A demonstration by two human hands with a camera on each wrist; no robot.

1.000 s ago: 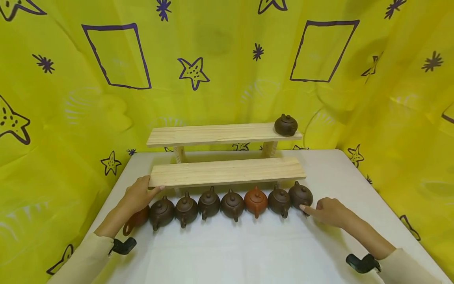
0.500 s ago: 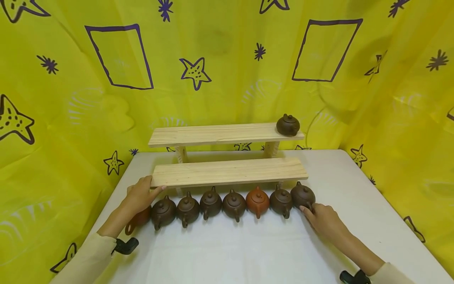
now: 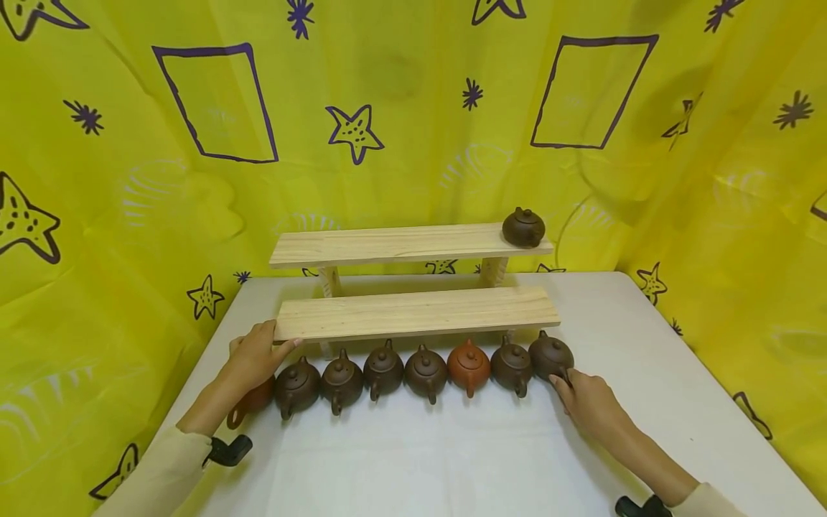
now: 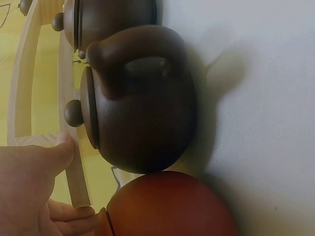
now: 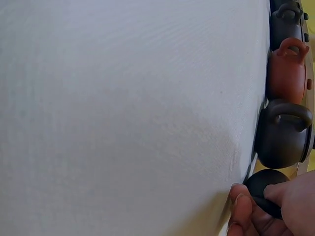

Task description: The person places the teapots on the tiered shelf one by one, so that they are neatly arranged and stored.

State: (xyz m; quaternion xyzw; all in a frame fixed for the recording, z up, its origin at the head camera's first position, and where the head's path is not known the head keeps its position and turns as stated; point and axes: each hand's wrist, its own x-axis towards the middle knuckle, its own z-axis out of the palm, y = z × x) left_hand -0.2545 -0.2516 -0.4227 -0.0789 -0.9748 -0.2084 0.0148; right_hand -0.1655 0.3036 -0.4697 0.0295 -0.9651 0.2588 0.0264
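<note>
At the right end of the front row, a dark brown teapot (image 3: 549,353) stands close below the shelf, its spout toward the shelf. My right hand (image 3: 593,408) pinches its handle between thumb and fingers; in the right wrist view the fingers (image 5: 241,209) cover much of the handle. My left hand (image 3: 252,359) grips the left end of the lower board of a two-tier wooden shelf (image 3: 413,314). In the left wrist view the thumb (image 4: 61,152) lies on one side of the board and the fingers on the other. A reddish-brown teapot (image 3: 258,396) sits partly hidden under that hand.
Several more teapots line up along the shelf's front, among them a dark one (image 3: 297,385) and an orange-red one (image 3: 468,364). Another dark teapot (image 3: 524,228) stands on the upper board (image 3: 388,244) at its right end. A yellow patterned curtain (image 3: 413,158) surrounds the white table (image 3: 413,459).
My right hand has moved in from the right of the end teapot, one finger extended, and taken hold of its handle. The left hand stays on the shelf end.
</note>
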